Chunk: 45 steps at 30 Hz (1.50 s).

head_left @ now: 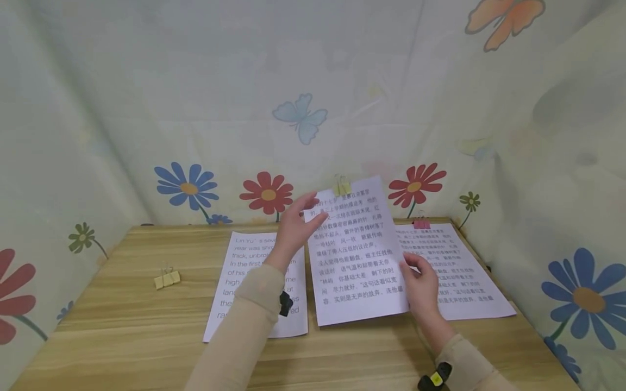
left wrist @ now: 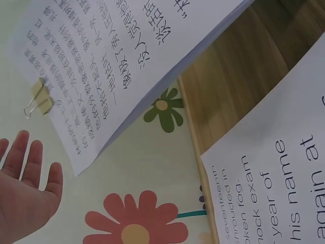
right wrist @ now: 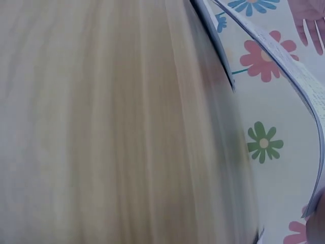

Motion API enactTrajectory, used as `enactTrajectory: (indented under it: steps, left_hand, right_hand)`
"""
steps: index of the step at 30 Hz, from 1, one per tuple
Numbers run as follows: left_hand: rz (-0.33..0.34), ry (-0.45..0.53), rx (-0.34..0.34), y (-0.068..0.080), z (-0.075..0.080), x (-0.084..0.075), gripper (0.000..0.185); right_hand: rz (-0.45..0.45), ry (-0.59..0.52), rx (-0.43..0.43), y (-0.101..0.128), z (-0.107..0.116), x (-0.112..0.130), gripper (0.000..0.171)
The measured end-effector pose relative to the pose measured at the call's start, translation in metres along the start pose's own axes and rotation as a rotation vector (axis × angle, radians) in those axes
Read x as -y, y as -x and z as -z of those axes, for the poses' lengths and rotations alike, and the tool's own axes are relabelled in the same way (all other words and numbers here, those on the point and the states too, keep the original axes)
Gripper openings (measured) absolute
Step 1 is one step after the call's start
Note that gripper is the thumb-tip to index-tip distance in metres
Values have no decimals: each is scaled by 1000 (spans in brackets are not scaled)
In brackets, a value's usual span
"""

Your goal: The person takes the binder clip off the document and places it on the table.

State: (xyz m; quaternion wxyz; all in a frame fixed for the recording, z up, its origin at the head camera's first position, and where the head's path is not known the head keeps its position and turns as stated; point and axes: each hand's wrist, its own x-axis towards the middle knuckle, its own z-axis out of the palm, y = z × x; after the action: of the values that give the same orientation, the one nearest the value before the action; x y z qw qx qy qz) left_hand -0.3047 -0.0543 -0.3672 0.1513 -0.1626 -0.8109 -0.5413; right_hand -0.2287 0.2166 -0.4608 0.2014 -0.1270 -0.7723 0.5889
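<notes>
A stack of printed Chinese-text sheets [head_left: 354,255] is tilted up off the wooden table [head_left: 146,326], with a yellow binder clip [head_left: 342,187] on its top edge. My right hand [head_left: 415,271] pinches the stack's lower right edge, thumb on the front. My left hand [head_left: 305,213] is open with straight fingers beside the stack's upper left edge. In the left wrist view the left hand [left wrist: 25,188] is a little apart from the stack [left wrist: 117,61] and its clip [left wrist: 39,97]. The right wrist view is blurred and shows the curved stack edge [right wrist: 304,86].
A sheet of English text [head_left: 254,293] lies flat on the left under my left forearm. A second Chinese-text stack [head_left: 469,282] with a pink clip [head_left: 421,224] lies on the right. Loose yellow clips [head_left: 167,279] sit at the table's left. Flowered cloth [head_left: 195,108] walls the table in.
</notes>
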Motion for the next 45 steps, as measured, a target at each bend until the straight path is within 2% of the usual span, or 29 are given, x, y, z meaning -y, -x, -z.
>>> enactTrajectory:
  steps: [8, 16, 21, 27, 36, 40, 45]
  left_hand:
    - [-43, 20, -65, -12, 9, -17, 58]
    - [-45, 2, -94, -20, 16, -37, 59]
    - [-64, -13, -104, -25, 20, -42, 57]
    - [-62, -79, -111, -29, 25, -45, 57]
    - [-56, -97, -85, -33, 35, -50, 52]
    - [-23, -84, -44, -35, 39, -49, 49]
    - [-6, -113, 4, -38, 42, -46, 47]
  right_hand:
    - [33, -107, -10, 10, -5, 8, 19]
    - [25, -171, -1, 19, -13, 15, 19]
    - [54, -189, 1, 23, -17, 15, 19]
    - [47, -204, 17, 28, -22, 17, 19]
    - [6, -265, 50, 36, -32, 18, 19]
    - [17, -312, 48, 38, -39, 15, 18]
    - [55, -330, 17, 40, -47, 12, 18]
